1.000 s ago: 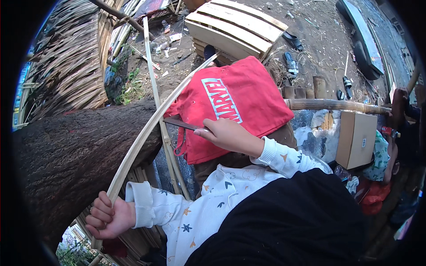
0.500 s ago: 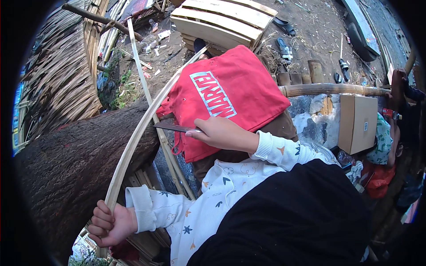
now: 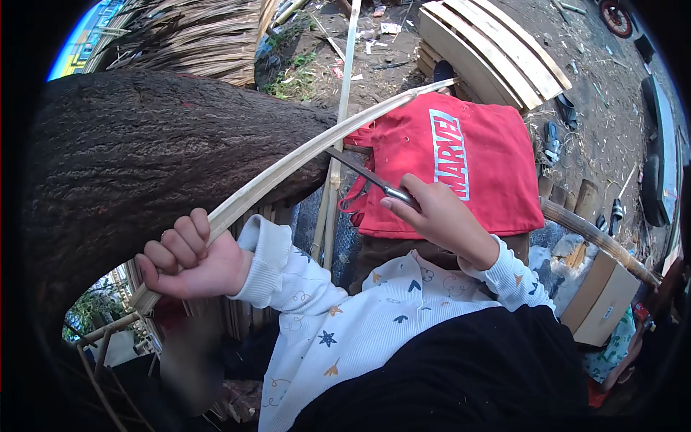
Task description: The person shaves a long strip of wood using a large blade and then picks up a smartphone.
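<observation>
My left hand (image 3: 194, 259) is closed in a fist around a long, pale, split bamboo strip (image 3: 299, 157). The strip rises in a bend to the far right, and its far end lies by the upper edge of a red cloth bag (image 3: 497, 144) spread over my lap. In my right hand (image 3: 440, 216) is a knife (image 3: 363, 173), gripped by its handle. Its blade points left toward the strip; whether the tip touches the strip I cannot tell. Behind the blade, another narrow bamboo strip (image 3: 344, 86) leans upright.
A thick dark trunk (image 3: 173, 147) runs along the left, below dry thatch (image 3: 194, 36). Curved pale slats (image 3: 489, 50) are stacked at the back. Sandals (image 3: 552, 142) lie on the littered ground. At the right are a bamboo pole (image 3: 597, 234) and a cardboard box (image 3: 601, 299).
The view has swung left, so the surroundings sit farther right. My left hand and the strip now appear higher, with the strip less steep. Both hands keep their holds.
</observation>
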The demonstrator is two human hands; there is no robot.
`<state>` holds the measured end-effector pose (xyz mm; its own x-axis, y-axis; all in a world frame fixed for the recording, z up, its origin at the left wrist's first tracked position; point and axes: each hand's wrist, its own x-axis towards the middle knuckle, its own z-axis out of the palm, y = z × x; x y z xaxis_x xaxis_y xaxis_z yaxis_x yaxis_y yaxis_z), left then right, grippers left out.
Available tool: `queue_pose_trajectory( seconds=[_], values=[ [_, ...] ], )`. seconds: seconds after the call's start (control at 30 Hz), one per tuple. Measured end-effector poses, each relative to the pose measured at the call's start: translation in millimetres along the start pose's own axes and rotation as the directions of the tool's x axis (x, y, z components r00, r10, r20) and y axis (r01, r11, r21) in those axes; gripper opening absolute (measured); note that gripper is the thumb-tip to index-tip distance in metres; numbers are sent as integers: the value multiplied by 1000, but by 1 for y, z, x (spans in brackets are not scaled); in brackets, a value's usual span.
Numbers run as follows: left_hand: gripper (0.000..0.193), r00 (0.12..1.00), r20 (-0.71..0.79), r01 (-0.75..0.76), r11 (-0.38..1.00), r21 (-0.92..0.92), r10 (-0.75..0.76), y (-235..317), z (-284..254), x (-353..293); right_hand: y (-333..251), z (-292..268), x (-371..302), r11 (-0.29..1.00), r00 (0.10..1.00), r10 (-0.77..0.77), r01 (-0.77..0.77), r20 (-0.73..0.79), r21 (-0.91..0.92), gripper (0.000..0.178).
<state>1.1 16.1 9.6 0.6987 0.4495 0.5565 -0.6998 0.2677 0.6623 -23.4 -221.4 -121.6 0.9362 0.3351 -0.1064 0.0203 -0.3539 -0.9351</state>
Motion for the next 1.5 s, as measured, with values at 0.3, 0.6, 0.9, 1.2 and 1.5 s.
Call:
queue_pose_trajectory(
  seconds=[0.3,0.6,0.9,1.2,1.5],
  values=[
    [47,991,134,6,994,-109,8,-1,-21,-5,-47,-32,8,995,977,-94,96,191,-1,36],
    [48,876,464,23,950,-312,131,0,-21,-14,-47,-1,16,952,963,-269,261,31,160,31],
    [47,892,432,9,951,-310,133,2,-15,-19,-77,17,14,967,959,-254,253,123,28,35],
    [47,876,456,-2,947,-322,157,-1,-22,-23,-73,35,16,895,963,-232,157,-137,-418,39],
    [45,861,475,7,930,-367,181,-5,-16,-25,18,-10,64,888,961,17,-142,-276,-438,47]
  ],
)
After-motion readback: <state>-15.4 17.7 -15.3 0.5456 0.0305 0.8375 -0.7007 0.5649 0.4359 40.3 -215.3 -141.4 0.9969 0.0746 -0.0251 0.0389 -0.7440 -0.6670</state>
